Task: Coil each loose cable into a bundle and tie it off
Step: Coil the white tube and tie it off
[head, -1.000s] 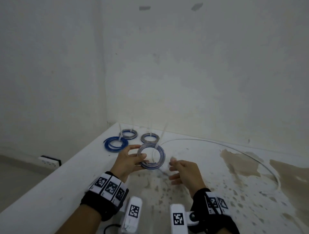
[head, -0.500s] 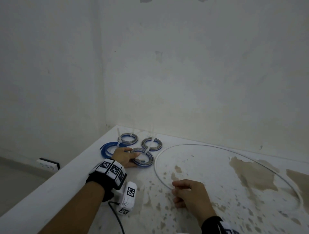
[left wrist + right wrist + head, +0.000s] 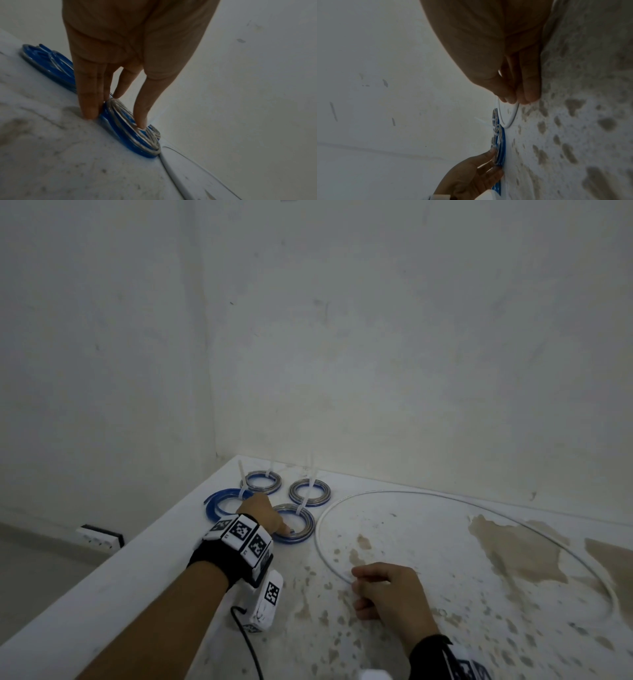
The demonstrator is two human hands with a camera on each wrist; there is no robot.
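A blue and silver coil point(image 3: 297, 525) point(image 3: 130, 135) point(image 3: 500, 142), tied with a white cable tie, lies flat on the white table point(image 3: 171, 542). My left hand point(image 3: 284, 530) point(image 3: 115, 119) touches its near rim with straight fingers, some on the table beside it and one on the coil. A long loose white cable point(image 3: 462, 501) point(image 3: 513, 115) sweeps in a wide loop across the table. My right hand point(image 3: 356, 580) point(image 3: 517, 101) pinches its near part between thumb and fingers.
Two more tied silver coils point(image 3: 263, 481) point(image 3: 310, 492) and a blue coil point(image 3: 222, 503) lie in the far left corner. Walls close the back and left. The table's left edge drops to a wall socket point(image 3: 99, 537). Brown stains point(image 3: 513, 553) mark the right side.
My left hand brought the coil down from the air onto the table beside the other coils. My right hand drew back toward me and took hold of the white cable.
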